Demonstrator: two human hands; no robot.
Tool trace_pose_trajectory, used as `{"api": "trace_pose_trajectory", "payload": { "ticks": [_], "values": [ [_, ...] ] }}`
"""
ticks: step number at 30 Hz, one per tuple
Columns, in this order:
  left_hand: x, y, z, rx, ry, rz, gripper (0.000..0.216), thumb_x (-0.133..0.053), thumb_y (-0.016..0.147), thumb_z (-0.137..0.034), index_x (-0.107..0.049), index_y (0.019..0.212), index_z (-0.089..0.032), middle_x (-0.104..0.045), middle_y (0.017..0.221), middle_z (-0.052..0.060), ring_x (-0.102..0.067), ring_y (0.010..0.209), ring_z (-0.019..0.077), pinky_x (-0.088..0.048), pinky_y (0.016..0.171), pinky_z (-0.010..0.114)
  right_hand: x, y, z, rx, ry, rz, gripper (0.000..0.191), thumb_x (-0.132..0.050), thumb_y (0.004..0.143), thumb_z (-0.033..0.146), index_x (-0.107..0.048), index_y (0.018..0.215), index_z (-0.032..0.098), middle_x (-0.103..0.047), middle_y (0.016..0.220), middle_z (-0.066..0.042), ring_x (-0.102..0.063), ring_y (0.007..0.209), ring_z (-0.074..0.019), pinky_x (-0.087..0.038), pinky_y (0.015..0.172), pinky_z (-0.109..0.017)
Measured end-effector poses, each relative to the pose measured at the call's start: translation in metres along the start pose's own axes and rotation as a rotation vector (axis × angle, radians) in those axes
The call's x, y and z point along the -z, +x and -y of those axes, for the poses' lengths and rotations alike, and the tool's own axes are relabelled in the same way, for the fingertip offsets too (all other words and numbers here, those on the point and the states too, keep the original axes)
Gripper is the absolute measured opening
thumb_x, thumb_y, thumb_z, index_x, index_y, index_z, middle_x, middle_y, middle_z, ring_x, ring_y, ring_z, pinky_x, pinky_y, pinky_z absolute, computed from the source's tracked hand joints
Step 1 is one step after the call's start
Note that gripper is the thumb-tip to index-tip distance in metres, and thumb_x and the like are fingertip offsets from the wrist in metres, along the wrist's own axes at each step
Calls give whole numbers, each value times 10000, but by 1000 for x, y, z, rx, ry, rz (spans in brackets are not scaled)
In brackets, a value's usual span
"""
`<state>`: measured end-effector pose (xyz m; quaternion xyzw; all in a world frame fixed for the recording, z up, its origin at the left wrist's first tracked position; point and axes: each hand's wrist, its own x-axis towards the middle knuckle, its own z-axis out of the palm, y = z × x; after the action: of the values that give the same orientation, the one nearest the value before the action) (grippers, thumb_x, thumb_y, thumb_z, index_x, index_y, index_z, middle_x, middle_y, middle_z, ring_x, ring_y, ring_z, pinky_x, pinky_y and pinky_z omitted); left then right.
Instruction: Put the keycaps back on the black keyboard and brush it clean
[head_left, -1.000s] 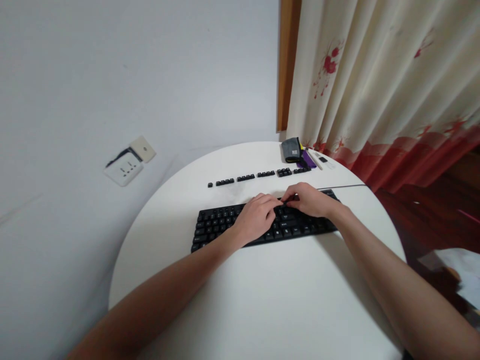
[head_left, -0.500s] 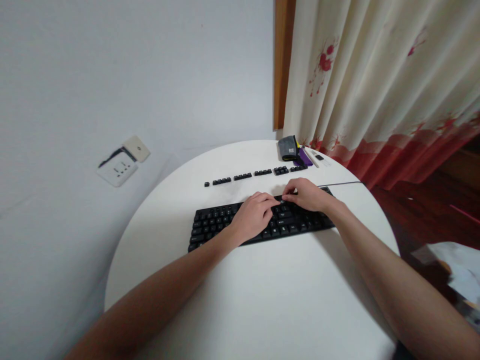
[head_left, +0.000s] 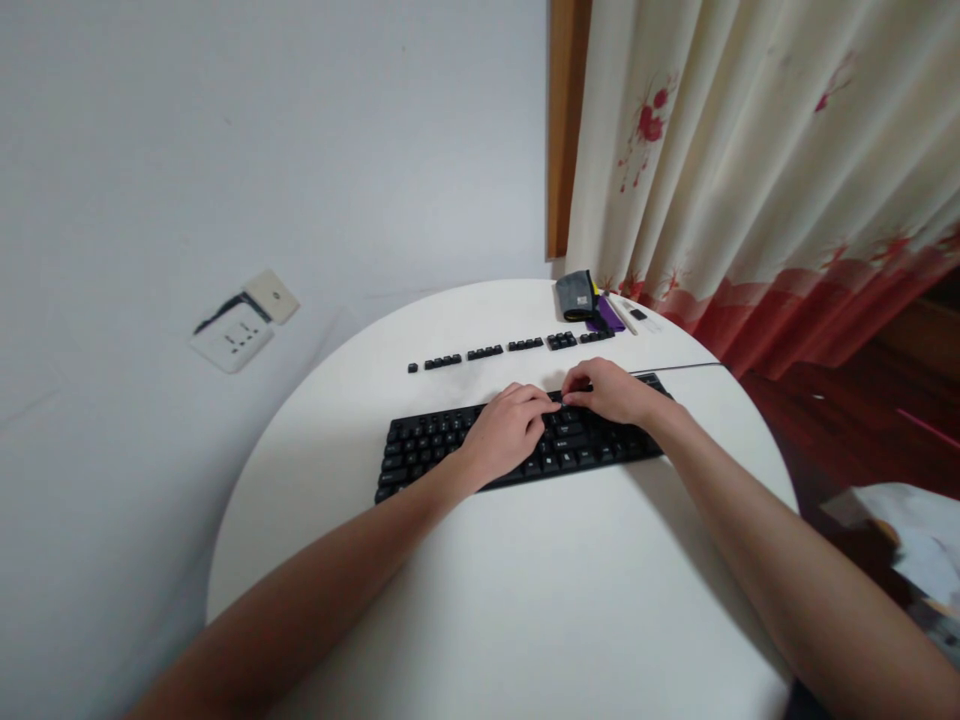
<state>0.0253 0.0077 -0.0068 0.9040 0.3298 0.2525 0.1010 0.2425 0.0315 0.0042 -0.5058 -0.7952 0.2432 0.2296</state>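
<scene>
A black keyboard (head_left: 442, 450) lies across the middle of a round white table (head_left: 525, 600). My left hand (head_left: 504, 432) rests on the keyboard's middle with its fingers curled down onto the keys. My right hand (head_left: 611, 390) sits at the keyboard's far right part, fingers bent and pinched together at its top row, fingertips meeting those of the left hand. What the fingertips hold is too small to make out. A row of loose black keycaps (head_left: 517, 347) lies on the table just behind the keyboard.
At the table's far edge lie a folded grey cloth (head_left: 574, 296), a purple item (head_left: 609, 316) and a small white tool (head_left: 637, 317). A cream and red curtain (head_left: 750, 170) hangs at the right. A wall socket (head_left: 231, 341) is on the white wall at the left.
The view shifted slightly between the oldest frame and now. Both hands have stayed on the keyboard, with the right hand's fingers edging a little toward the top row.
</scene>
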Motion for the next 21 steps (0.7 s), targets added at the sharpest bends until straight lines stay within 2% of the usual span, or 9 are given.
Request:
{"api": "trace_pose_trajectory", "payload": {
  "ticks": [12,21],
  "values": [
    [-1,0,2,-6,12,8,366,-474,876,-62,-705,1106,-229,-652,1106,37,-566,1046,205,-479,981,389,-5,5,-10,-5,85,32,59,-659,767,186,-713,789,180,-701,744,-22,-622,721,-167,-467,751,-287],
    [0,0,-1,11,55,42,352,-472,888,-87,-713,1095,-237,-635,1140,39,-546,1082,218,-474,985,409,-4,4,-2,-49,45,39,56,-681,730,155,-673,782,172,-660,741,-14,-593,702,-155,-429,664,-265]
  ]
}}
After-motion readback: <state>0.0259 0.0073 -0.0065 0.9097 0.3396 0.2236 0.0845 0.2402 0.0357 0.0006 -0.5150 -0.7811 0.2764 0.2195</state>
